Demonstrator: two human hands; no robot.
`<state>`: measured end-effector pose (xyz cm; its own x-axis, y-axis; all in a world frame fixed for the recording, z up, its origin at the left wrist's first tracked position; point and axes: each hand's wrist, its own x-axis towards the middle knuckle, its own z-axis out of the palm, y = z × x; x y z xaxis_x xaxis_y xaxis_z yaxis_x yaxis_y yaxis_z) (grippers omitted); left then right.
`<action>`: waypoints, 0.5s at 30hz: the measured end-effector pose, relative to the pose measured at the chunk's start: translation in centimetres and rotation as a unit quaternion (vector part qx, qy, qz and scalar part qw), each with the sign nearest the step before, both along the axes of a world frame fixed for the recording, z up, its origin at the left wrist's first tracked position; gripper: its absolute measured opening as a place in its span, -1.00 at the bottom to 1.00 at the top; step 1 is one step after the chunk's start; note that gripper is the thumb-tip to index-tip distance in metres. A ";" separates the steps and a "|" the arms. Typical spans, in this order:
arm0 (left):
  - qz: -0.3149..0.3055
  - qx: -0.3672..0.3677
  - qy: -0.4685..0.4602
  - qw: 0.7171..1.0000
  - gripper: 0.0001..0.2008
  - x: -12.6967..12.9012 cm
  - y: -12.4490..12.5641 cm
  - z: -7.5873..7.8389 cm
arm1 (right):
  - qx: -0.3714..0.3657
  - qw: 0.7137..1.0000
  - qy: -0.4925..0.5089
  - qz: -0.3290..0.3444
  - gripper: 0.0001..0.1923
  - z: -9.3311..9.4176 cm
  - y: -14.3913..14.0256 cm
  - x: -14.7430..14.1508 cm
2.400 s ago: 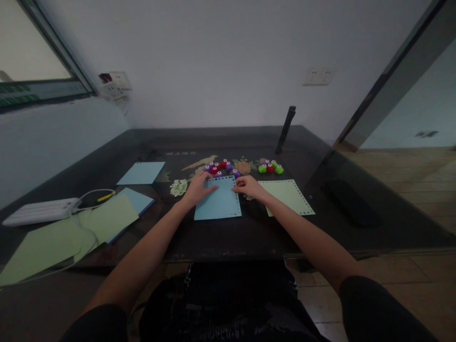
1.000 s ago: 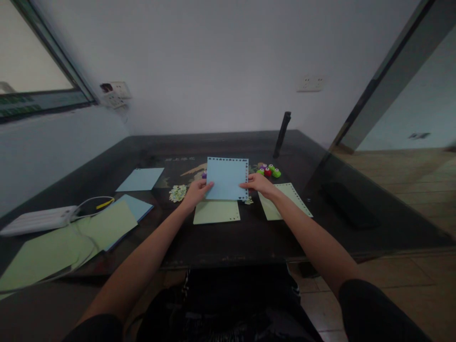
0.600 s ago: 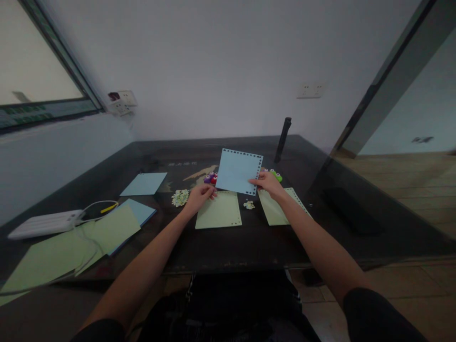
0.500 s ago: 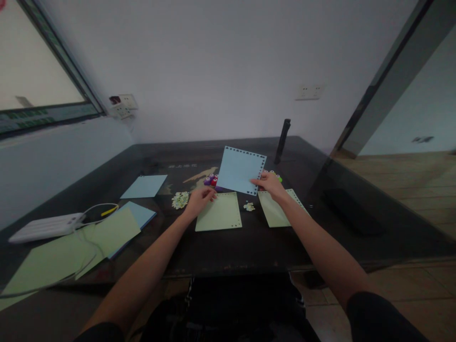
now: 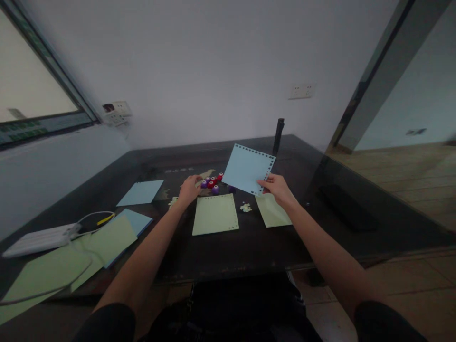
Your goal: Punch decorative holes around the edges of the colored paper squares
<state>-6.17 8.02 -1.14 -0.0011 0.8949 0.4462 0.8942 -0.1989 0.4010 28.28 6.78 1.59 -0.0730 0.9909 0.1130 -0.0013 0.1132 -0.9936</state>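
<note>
Right hand (image 5: 280,188) pinching punched blue paper sheet (image 5: 248,169) above dark counter (image 5: 256,237), left hand (image 5: 188,187) lying loosely open beside red and purple craft punches (image 5: 211,183), green punched sheet (image 5: 214,214) lying below

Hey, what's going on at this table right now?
A person sits at a dark table doing paper craft. The right hand holds a light blue sheet with holes punched along its edges, lifted off the table. The left hand reaches to a cluster of small purple and red punches. A green sheet with punched edges lies flat in front, another green sheet lies under the right wrist, and more paper sheets lie to the left.
</note>
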 end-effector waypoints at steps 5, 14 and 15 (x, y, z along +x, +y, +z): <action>-0.034 -0.053 0.057 0.996 -0.63 -0.7 2.0 -0.9 | 0.001 1.000 0.013 0.005 -0.72 0.1 -0.2 -0.1; 0.033 -0.073 0.055 0.995 -0.71 -0.2 1.1 -0.4 | 0.014 1.000 0.015 0.004 -0.64 0.1 -0.5 -0.3; 0.048 -0.079 0.050 0.994 -0.68 -0.2 0.8 -0.4 | 0.014 1.000 0.015 0.003 -0.64 0.1 -0.4 -0.3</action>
